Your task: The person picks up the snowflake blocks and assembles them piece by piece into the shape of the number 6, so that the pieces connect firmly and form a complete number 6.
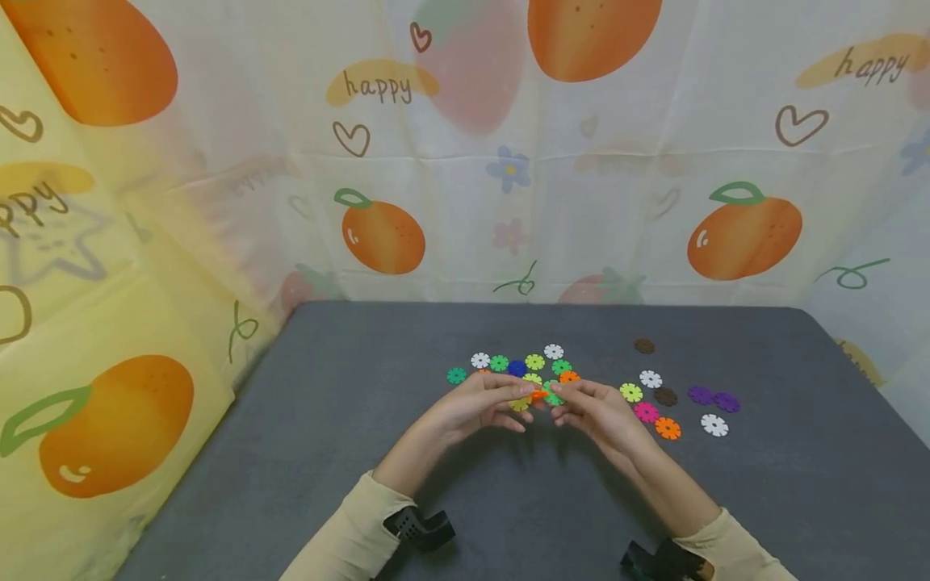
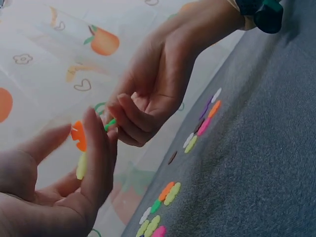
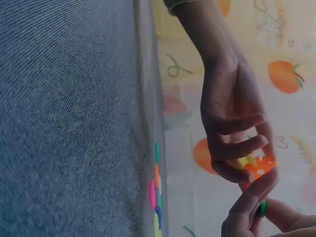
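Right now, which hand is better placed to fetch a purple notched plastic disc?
Likely the right hand: the purple notched plastic discs lie on its side. It would first need to free its pinched green plastic disc; the left hand, farther off, holds an orange notched plastic disc.

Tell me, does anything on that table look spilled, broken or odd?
Nothing stands out. The notched discs lie scattered across the table, none visibly broken; their evenly spaced slots look intended. The left hand holds an orange disc, the right hand a green one.
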`<action>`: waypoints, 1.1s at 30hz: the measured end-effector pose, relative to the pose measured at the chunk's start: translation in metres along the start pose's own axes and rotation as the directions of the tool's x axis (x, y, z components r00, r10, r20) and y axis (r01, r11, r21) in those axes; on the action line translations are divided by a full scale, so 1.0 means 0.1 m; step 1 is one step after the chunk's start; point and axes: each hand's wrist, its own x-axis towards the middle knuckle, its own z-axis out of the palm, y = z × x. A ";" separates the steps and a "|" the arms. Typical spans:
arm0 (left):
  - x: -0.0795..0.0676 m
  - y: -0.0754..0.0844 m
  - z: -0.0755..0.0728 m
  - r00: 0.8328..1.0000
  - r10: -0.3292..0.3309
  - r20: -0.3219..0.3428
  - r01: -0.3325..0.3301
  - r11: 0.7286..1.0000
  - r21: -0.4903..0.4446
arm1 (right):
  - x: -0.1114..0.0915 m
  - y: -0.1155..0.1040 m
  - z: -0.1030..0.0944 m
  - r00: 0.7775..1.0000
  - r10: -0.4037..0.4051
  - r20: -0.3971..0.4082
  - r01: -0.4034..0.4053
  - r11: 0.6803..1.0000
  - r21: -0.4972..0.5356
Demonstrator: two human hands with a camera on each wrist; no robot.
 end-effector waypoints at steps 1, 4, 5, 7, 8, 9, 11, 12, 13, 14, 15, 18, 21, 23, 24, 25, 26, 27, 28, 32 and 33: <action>0.00 0.00 0.00 1.000 0.010 0.010 -0.010 1.000 -0.009 | -0.01 -0.01 0.00 1.000 -0.002 0.002 0.002 1.000 -0.014; -0.01 0.01 0.00 0.999 0.031 0.020 -0.030 0.999 -0.020 | -0.02 -0.04 0.00 1.000 -0.002 0.005 0.002 0.999 -0.039; -0.01 0.01 -0.01 0.999 0.047 0.018 -0.047 0.999 -0.015 | -0.02 -0.05 0.00 1.000 -0.001 0.007 0.002 0.999 -0.043; -0.02 0.02 -0.01 0.996 0.092 0.013 -0.092 0.996 0.011 | -0.03 -0.09 0.00 1.000 -0.001 0.021 0.002 0.999 -0.040; -0.03 0.03 0.00 0.992 0.125 0.012 -0.126 0.991 0.034 | -0.03 -0.10 -0.01 1.000 0.003 0.025 -0.002 1.000 -0.026; -0.03 0.03 0.00 0.986 0.167 0.014 -0.168 0.984 0.056 | -0.04 -0.12 -0.01 0.999 0.005 0.036 -0.005 1.000 -0.013; -0.04 0.05 0.02 0.965 0.263 0.022 -0.264 0.958 0.109 | -0.05 -0.15 -0.02 0.999 0.008 0.049 -0.009 1.000 0.011; -0.04 0.05 0.03 0.951 0.307 0.027 -0.307 0.942 0.138 | -0.06 -0.16 -0.02 0.999 0.008 0.053 -0.009 1.000 0.021; -0.04 0.06 0.04 0.937 0.347 0.029 -0.347 0.923 0.165 | -0.07 -0.17 -0.02 0.998 0.008 0.059 -0.010 1.000 0.027; -0.05 0.06 0.06 0.924 0.380 0.029 -0.379 0.906 0.188 | -0.07 -0.18 -0.02 0.998 0.009 0.061 -0.011 0.999 0.031; -0.05 0.06 0.07 0.914 0.404 0.027 -0.400 0.892 0.208 | -0.08 -0.18 -0.02 0.998 0.009 0.070 -0.011 0.999 0.032; -0.07 0.07 0.10 0.898 0.440 0.009 -0.425 0.860 0.282 | -0.10 -0.19 -0.02 0.996 0.011 0.084 -0.014 0.999 0.039; -0.09 0.08 0.10 0.895 0.444 -0.026 -0.411 0.847 0.336 | -0.11 -0.22 -0.03 0.997 -0.007 0.078 0.001 0.997 0.071; -0.11 0.10 0.09 0.898 0.437 -0.054 -0.390 0.846 0.364 | -0.12 -0.24 -0.05 0.998 -0.028 0.058 0.023 0.996 0.091; -0.12 0.11 0.08 0.898 0.434 -0.070 -0.380 0.846 0.375 | -0.13 -0.25 -0.06 0.998 -0.040 0.049 0.035 0.995 0.098; -0.12 0.12 0.07 0.896 0.435 -0.083 -0.372 0.842 0.391 | -0.13 -0.27 -0.07 0.998 -0.050 0.045 0.045 0.994 0.103; -0.12 0.12 0.06 0.895 0.437 -0.095 -0.363 0.835 0.414 | -0.14 -0.28 -0.08 0.997 -0.058 0.045 0.053 0.993 0.101; -0.13 0.13 0.06 0.893 0.439 -0.101 -0.358 0.827 0.433 | -0.14 -0.29 -0.08 0.997 -0.060 0.048 0.055 0.994 0.094; -0.13 0.13 0.06 0.891 0.442 -0.103 -0.355 0.819 0.451 | -0.14 -0.29 -0.09 0.997 -0.056 0.052 0.051 0.995 0.087; -0.14 0.15 0.10 0.876 0.475 -0.082 -0.369 0.771 0.518 | -0.14 -0.28 -0.08 0.997 -0.038 0.066 0.034 0.998 0.053; -0.14 0.16 0.11 0.872 0.484 -0.074 -0.377 0.759 0.531 | -0.14 -0.27 -0.07 0.997 -0.035 0.067 0.032 0.998 0.045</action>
